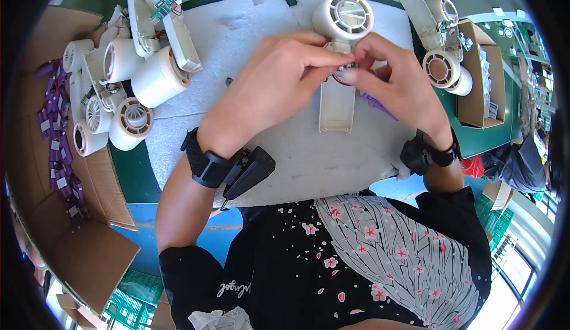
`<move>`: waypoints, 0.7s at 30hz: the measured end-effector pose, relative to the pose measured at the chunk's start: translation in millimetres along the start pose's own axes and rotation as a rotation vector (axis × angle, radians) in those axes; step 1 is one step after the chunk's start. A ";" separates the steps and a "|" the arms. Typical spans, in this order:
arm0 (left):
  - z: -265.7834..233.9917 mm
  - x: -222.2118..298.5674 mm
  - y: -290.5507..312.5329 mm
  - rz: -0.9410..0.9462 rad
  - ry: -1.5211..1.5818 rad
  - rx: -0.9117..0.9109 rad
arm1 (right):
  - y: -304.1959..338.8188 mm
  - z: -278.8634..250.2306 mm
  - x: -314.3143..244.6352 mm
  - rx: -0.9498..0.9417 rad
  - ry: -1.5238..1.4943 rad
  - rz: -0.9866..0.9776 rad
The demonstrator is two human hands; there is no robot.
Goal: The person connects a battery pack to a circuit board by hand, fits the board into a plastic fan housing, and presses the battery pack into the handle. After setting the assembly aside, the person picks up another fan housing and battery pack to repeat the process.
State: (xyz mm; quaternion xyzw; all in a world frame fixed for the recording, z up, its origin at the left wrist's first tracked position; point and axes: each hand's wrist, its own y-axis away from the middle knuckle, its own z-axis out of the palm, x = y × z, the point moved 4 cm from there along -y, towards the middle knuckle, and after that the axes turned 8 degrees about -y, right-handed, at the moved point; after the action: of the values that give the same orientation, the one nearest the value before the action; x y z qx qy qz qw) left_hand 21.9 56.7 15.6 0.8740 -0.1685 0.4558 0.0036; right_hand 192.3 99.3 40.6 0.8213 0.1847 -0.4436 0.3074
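Note:
A white handheld fan-like device (316, 22) lies on the foam sheet, its round grilled head at the far end and its open handle shell (337, 113) toward me. Over the neck of the handle, both hands meet with fingertips close together. My left hand (270, 75) is closed in a pinch from the left; what its fingertips hold is hidden. My right hand (395, 78) pinches at thin wires, where a short red wire (341, 79) shows beside the thumb. Under the right hand, a purple wrapped piece (378, 105) sticks out beside the handle.
White foam (267, 158) covers the green bench. Several similar white devices with exposed circuit boards stand at the left (160, 78) and right (439, 69). A large cardboard box (89, 253) at the left holds purple packs (56, 146). A smaller carton (502, 81) stands right.

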 end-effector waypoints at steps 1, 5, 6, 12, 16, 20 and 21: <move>0.6 0.6 1.0 0.046 0.011 0.041 | 2.4 -0.3 -1.7 -0.095 -0.054 0.100; 4.8 -4.4 4.0 0.128 0.038 0.150 | 11.1 -0.5 5.7 -0.242 0.041 -0.153; 7.3 -5.1 5.9 0.100 0.081 0.154 | 12.9 -0.9 3.9 -0.237 0.050 -0.176; 3.0 1.3 7.0 -0.090 0.098 0.052 | 15.3 -7.9 -0.4 -0.191 0.090 -0.250; -1.7 -5.4 7.3 -0.115 0.150 0.130 | 13.2 -16.6 -6.0 -0.123 -0.222 0.002; -1.5 -6.3 5.1 -0.083 0.219 0.262 | 12.2 -20.1 -9.4 0.046 -0.102 0.124; -1.2 -6.9 5.1 -0.098 0.219 0.266 | 13.4 -23.3 -10.6 0.119 0.037 0.119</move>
State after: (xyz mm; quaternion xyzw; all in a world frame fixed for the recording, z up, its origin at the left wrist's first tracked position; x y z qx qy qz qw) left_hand 15.7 54.0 10.1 0.8190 -0.0624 0.5660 -0.0715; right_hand 208.7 104.6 63.7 0.8557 0.1147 -0.4196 0.2803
